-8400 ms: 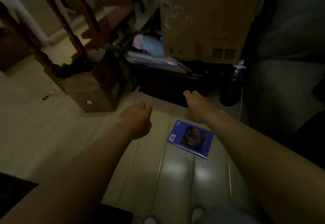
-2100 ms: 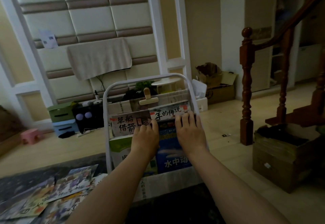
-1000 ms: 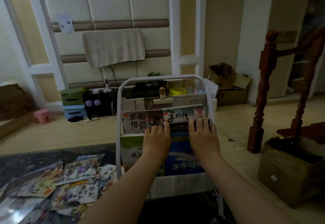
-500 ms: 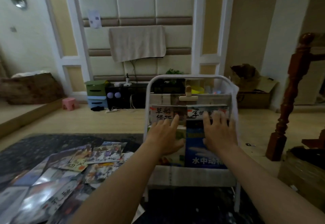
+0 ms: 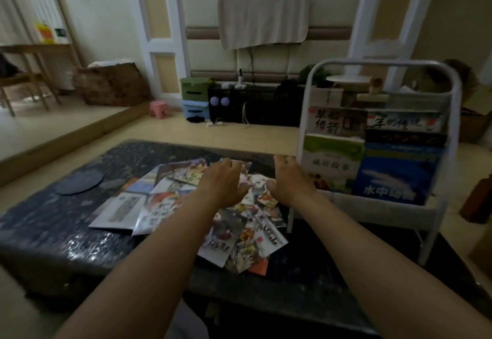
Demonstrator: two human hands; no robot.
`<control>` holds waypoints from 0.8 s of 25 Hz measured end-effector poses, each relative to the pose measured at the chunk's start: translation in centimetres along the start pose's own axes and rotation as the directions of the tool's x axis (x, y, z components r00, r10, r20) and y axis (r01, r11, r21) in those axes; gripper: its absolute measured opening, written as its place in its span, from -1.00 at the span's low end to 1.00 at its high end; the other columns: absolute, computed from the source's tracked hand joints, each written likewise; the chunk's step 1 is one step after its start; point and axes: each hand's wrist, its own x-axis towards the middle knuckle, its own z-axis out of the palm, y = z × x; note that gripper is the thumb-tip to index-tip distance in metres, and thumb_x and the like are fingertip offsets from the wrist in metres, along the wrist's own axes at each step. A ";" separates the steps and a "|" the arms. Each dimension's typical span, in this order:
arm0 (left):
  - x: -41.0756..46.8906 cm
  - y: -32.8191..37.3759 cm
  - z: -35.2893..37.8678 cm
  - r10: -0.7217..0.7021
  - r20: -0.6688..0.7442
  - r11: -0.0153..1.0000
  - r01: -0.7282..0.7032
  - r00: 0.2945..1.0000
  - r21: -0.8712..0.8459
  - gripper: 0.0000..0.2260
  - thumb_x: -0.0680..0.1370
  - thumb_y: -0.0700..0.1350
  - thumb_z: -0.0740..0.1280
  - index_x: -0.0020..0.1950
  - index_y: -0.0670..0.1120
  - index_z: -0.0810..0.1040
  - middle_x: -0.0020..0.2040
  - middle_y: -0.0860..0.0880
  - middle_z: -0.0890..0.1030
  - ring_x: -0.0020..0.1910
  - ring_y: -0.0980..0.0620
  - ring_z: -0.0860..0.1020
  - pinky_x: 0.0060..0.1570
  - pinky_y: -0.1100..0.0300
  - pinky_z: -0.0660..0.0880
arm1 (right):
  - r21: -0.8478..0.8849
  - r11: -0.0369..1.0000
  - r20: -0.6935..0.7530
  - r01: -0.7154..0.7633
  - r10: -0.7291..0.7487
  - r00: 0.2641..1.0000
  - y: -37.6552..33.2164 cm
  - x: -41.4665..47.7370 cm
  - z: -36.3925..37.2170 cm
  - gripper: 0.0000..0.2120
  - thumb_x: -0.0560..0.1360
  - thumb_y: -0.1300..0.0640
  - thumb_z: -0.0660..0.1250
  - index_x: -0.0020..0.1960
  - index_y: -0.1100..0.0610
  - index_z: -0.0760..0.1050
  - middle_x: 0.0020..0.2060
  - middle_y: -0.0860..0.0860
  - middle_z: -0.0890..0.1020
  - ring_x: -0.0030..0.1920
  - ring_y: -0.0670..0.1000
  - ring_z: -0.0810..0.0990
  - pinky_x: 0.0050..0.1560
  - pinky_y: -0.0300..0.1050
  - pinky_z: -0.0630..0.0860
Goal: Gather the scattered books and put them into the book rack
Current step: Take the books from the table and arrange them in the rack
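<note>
Scattered books (image 5: pixel 239 235): fanned and overlapping on the dark surface (image 5: pixel 53 221), just left of the white book rack (image 5: pixel 456 115), which already shows several covers face-out. Left hand (image 5: pixel 222 181) and right hand (image 5: pixel 288 179) are over the pile, fingers loosely spread, holding nothing; contact with the books unclear. Judgement: the palms flank the pile's far end, probably to rake it together.

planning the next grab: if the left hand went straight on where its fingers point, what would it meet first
Probably the scattered books; the left hand hovers open over them, height unclear.
</note>
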 end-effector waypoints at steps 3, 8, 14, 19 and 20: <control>-2.4 -2.4 3.4 -0.105 0.146 0.994 0.109 0.984 -0.022 -0.52 0.57 0.11 0.24 0.38 -0.12 0.32 0.32 -0.19 0.39 0.25 -0.21 0.42 0.13 -0.06 0.46 | 0.013 0.998 0.214 -0.053 0.049 0.976 -1.6 0.8 4.8 -0.32 0.59 -0.08 0.29 0.57 0.08 0.05 0.51 0.15 0.16 0.39 0.23 0.36 0.22 0.11 0.48; -6.3 -6.3 11.0 -0.256 0.205 0.962 0.270 0.945 -0.044 -0.49 0.56 0.13 0.23 0.41 -0.12 0.31 0.34 -0.20 0.41 0.26 -0.23 0.43 0.17 -0.07 0.45 | -0.022 1.000 0.423 0.006 0.004 0.906 -2.5 1.5 12.4 -0.28 0.52 -0.15 0.38 0.51 0.12 0.16 0.45 0.18 0.28 0.28 0.21 0.45 0.07 0.08 0.51; -6.9 -8.5 15.7 -0.408 0.122 0.908 0.417 0.905 -0.049 -0.38 0.44 0.31 0.13 0.27 -0.12 0.42 0.14 -0.19 0.51 0.15 -0.23 0.46 0.11 -0.04 0.44 | -0.039 0.999 0.561 0.027 0.000 0.828 -2.8 2.7 17.6 0.12 0.32 -0.29 0.52 0.60 0.11 -0.04 0.58 0.17 0.03 0.55 0.25 0.11 0.43 0.19 0.31; -5.9 -7.8 18.3 -0.469 0.048 0.878 0.472 0.882 -0.079 -0.33 0.44 0.32 0.25 0.33 -0.15 0.42 0.25 -0.25 0.47 0.23 -0.26 0.40 0.12 -0.10 0.42 | -0.130 0.991 0.540 0.036 0.040 0.841 -3.0 3.2 18.2 0.16 0.32 -0.29 0.52 0.61 0.14 -0.09 0.58 0.16 -0.03 0.55 0.28 0.01 0.43 0.25 0.26; -5.7 -7.4 18.5 -0.490 0.047 0.867 0.492 0.870 -0.082 -0.35 0.45 0.31 0.28 0.35 -0.13 0.41 0.27 -0.24 0.45 0.24 -0.27 0.39 0.12 -0.11 0.42 | -0.141 0.989 0.536 0.038 0.044 0.843 -3.0 3.3 18.3 0.16 0.33 -0.29 0.51 0.60 0.16 -0.09 0.58 0.16 -0.03 0.55 0.28 0.01 0.42 0.24 0.27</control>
